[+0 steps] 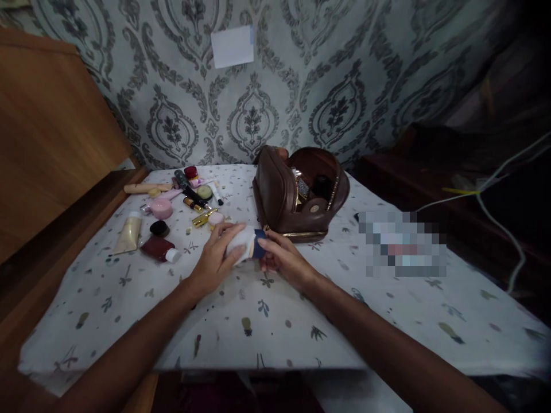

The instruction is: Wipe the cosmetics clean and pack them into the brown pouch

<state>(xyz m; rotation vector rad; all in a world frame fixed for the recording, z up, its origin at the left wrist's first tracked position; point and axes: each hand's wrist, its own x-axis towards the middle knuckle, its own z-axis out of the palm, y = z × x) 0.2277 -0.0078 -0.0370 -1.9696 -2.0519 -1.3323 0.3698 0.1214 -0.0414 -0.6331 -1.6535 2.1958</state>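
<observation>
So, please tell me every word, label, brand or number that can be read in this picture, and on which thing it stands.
No text can be read.
White tube with a dark cap, held by the left hand and right hand: no print shows.
White paper on the wall: looks blank.
Cosmetics on the table: labels too small.
Brown bag: no brand visible.
Pixelated patch: unreadable.

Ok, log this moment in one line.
left hand: grips white tube | right hand: on its blue cap | brown pouch: open, behind | cosmetics: left
</observation>
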